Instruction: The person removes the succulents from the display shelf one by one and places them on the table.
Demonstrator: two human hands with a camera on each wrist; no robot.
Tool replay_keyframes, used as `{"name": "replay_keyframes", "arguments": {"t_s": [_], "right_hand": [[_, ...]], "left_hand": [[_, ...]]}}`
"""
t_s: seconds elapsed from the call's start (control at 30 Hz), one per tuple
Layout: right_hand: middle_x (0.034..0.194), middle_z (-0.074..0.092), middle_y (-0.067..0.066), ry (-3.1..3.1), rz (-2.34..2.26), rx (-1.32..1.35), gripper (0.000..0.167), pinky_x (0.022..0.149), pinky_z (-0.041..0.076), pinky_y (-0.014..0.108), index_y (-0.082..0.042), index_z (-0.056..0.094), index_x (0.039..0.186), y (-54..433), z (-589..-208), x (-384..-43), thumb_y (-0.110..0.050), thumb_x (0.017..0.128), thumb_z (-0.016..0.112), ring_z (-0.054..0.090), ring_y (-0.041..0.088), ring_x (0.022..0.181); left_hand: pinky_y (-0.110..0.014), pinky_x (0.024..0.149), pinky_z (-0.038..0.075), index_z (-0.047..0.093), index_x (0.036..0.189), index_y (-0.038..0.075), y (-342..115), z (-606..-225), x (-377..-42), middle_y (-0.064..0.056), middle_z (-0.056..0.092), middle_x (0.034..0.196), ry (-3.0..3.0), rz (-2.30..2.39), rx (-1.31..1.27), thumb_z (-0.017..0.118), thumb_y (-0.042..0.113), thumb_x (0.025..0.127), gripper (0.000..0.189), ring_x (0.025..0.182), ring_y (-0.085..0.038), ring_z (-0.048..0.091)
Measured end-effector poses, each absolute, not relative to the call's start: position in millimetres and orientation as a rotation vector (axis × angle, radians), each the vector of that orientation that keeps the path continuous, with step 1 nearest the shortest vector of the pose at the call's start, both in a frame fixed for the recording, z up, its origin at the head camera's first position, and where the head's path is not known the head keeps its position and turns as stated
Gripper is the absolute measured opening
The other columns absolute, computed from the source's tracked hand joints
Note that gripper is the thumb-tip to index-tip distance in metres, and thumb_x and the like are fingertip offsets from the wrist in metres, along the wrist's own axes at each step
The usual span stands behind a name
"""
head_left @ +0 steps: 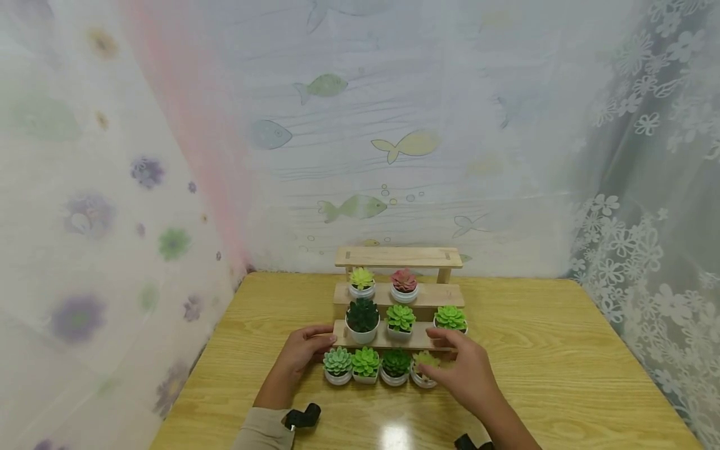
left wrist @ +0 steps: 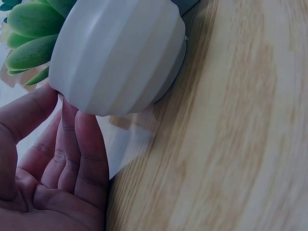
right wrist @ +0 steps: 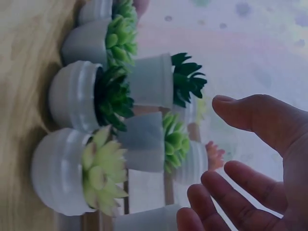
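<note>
Flanking a wooden stand [head_left: 398, 257] are two hands. The left hand [head_left: 300, 350] meets the left end of the lower step [head_left: 422, 339]; its tips are hidden in the close view, so whether they pinch it cannot be told. Just beside it sits a blue-green succulent [head_left: 337, 361]. The right hand [head_left: 467, 370], thumb and fingers spread, hovers by a yellow-green succulent [right wrist: 102, 175], a bright green succulent [head_left: 450, 316] just beyond.

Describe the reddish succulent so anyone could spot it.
Find the wooden shelf on the table. One step below its top, in the head view, the reddish succulent is the right-hand of two. Its colour sets it apart from its yellow-green neighbour.
</note>
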State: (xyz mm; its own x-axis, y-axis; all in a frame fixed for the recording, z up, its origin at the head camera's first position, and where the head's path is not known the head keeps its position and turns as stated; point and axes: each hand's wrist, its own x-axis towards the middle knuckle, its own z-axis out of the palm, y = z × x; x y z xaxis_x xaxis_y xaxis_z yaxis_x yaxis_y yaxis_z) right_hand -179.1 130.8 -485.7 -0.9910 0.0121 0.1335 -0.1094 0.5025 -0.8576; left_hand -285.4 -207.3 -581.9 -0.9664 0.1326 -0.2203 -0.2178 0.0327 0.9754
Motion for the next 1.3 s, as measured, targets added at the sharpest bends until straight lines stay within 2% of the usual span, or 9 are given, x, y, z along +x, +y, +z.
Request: {"name": "replay_keyframes", "arguments": {"t_s": [0.13,0.3,0.57,0.83,1.03,1.3], "right_hand": [[0.125,0.070,0.007,-2.610,1.469,0.104,0.061,0.087,0.061,0.039,-0.021,0.068,0.133,131,-477,-185,-0.020,0.078,0.093,0.070,0.033,0.113],[0.124,0.071,0.006,-2.616,1.329,0.145,0.059,0.091,0.060,0.043,-0.021,0.067,0.134,129,-468,-196,-0.024,0.080,0.092,0.068,0.027,0.114],[0.130,0.068,0.009,-2.540,1.298,0.190,0.059,0.088,0.060,0.048,-0.018,0.066,0.135,129,-460,-210,-0.025,0.081,0.091,0.068,0.031,0.115],[0.139,0.062,0.013,-2.583,1.149,0.176,0.070,0.091,0.058,0.053,-0.014,0.060,0.143,126,-449,-232,-0.029,0.082,0.090,0.064,0.034,0.123],[0.142,0.060,0.014,-2.657,1.098,0.142,0.079,0.091,0.056,0.057,-0.015,0.054,0.148,124,-449,-252,-0.037,0.082,0.090,0.061,0.036,0.128],[0.146,0.055,0.014,-2.693,1.101,0.114,0.085,0.093,0.054,0.058,-0.013,0.050,0.150,120,-448,-274,-0.042,0.080,0.089,0.057,0.038,0.130]], "left_hand": [[-0.030,0.070,0.060,0.066,0.135,-0.002,-207,-582,-286,-0.006,0.079,0.099,2.060,2.021,-0.089,0.078,0.019,0.094,0.048,0.081,-0.014,0.074],[-0.031,0.070,0.060,0.066,0.136,-0.001,-208,-583,-286,-0.006,0.079,0.099,2.061,2.013,-0.092,0.078,0.020,0.094,0.049,0.082,-0.014,0.074],[-0.031,0.070,0.060,0.065,0.136,-0.001,-209,-586,-286,-0.006,0.079,0.099,2.068,2.009,-0.111,0.078,0.020,0.094,0.049,0.082,-0.014,0.074],[-0.031,0.070,0.060,0.066,0.135,-0.001,-207,-586,-288,-0.007,0.079,0.101,2.069,2.018,-0.109,0.078,0.019,0.094,0.047,0.082,-0.014,0.074],[-0.030,0.071,0.060,0.068,0.133,-0.001,-206,-584,-288,-0.007,0.079,0.098,2.072,2.017,-0.111,0.079,0.019,0.093,0.046,0.082,-0.014,0.074],[-0.031,0.072,0.060,0.067,0.133,-0.002,-207,-583,-288,-0.008,0.079,0.101,2.066,2.020,-0.103,0.079,0.019,0.093,0.047,0.083,-0.015,0.074]]}}
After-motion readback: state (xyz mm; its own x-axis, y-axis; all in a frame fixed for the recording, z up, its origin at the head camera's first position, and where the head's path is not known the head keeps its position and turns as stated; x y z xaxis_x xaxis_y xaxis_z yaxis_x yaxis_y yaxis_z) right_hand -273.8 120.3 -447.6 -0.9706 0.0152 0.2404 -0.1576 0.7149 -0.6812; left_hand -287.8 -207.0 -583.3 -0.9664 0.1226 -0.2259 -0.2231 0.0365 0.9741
